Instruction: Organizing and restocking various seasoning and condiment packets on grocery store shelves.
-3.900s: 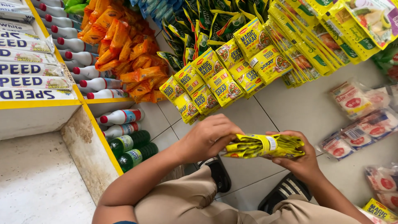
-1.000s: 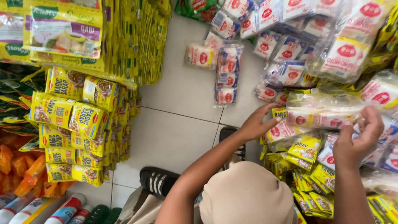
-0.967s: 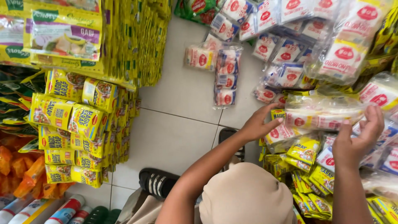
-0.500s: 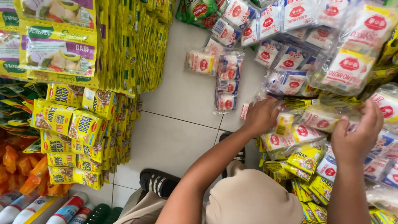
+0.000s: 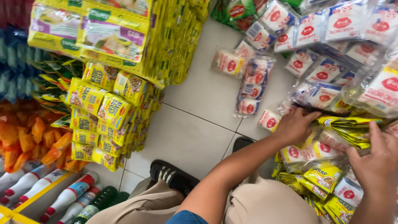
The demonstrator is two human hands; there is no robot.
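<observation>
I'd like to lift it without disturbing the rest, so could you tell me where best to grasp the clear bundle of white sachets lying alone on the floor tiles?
Grip the bundle across its narrow middle, coming from above. It lies flat and long on the floor, with bare tile on its left and near sides, so fingers would probably close over its long edges. The small packet touches its far end.

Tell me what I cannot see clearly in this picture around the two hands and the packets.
- Head view: the right hand is cut off by the right edge, so its grip on the yellow sachet bundle is unclear.
- The left hand covers the sachets under its palm.
- The clear bag of white-and-red packets runs out at the right edge.
- The person's knee hides part of the yellow packets below.
- The black shoe is partly hidden by the trouser leg.
</observation>
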